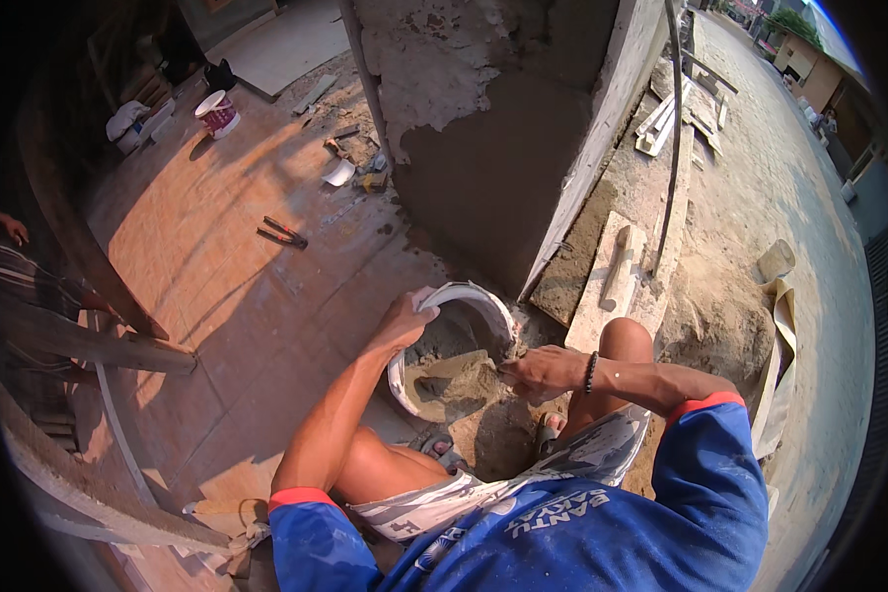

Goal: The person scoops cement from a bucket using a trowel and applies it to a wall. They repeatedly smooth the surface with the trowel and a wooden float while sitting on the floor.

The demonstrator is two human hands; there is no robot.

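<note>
Between my knees, a white round bucket (397,380) leans with its mouth toward me. Grey wet mortar (474,395) lies inside it. My left hand (405,320) is closed on the bucket's upper left rim. At the right side of the mouth, my right hand (543,373) is closed around the handle of what looks like a trowel (452,367). The blade reaches into the mortar, and its handle is mostly hidden by my fingers. Just beyond the bucket rises a wall (508,163), with dark fresh plaster over its lower part.
Pliers (282,233) with orange handles lie on the tiled floor to the left. Farther back stands a white and purple pail (217,114). Wooden boards (602,286) and sand (705,335) lie at right beside the road. Another person's hand (10,227) shows at far left, behind timber posts (89,345).
</note>
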